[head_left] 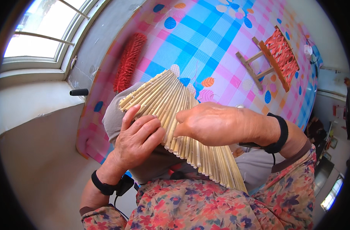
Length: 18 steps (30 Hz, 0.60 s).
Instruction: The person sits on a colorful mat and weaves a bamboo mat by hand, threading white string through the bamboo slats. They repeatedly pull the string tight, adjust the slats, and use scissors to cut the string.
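A mat of straw-coloured stalks point(179, 99), laid side by side and slightly fanned, rests across my lap, with cut ends facing me. My left hand point(140, 132) grips its near-left part, fingers bent over the top and one finger raised a little. Above the middle of the stalks, my right hand point(211, 122) is closed in a pinch with its back turned up. Whatever sits between those fingertips is hidden. Small bits of stitching or stalk ends show along the mat's far-left edge.
A patterned pink and blue sheet point(205, 42) covers the surface ahead. On it lie a red bristly duster point(130, 61) at the left and a wooden frame stool with a woven red seat point(280, 50) at the right. A window point(41, 42) and its sill stand at the left.
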Available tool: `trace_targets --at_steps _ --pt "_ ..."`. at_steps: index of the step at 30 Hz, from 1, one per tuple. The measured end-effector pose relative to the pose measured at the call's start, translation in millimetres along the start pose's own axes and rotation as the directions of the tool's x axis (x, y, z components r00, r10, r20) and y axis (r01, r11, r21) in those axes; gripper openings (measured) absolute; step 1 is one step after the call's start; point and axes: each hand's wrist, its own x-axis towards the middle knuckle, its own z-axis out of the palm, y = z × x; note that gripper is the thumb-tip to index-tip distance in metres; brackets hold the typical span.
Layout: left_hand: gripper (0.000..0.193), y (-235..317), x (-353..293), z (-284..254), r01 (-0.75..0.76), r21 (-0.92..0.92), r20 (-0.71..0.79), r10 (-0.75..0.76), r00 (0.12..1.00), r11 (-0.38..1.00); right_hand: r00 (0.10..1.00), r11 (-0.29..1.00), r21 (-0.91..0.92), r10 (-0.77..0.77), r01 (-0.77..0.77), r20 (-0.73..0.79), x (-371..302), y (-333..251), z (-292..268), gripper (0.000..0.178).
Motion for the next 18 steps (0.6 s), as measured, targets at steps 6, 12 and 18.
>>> trace_targets --at_steps 6,12,18 --pt "0.018 -4.0 -4.1 0.3 -0.02 -0.012 -0.024 0.019 1.0 1.0 0.995 0.998 -0.05 -0.034 0.029 -0.092 7.0 -8.7 -2.0 0.012" --pt "0.024 -15.2 -9.8 -4.5 -0.061 -0.024 -0.014 0.061 0.998 0.998 0.996 0.987 -0.161 0.015 -0.029 -0.089 0.3 -9.2 -6.5 0.008" --pt "0.032 -14.5 -14.0 7.8 0.07 0.111 -0.073 -0.062 0.995 0.991 0.973 0.94 -0.341 -0.098 0.021 -0.21 -6.8 -1.4 -7.8 0.014"
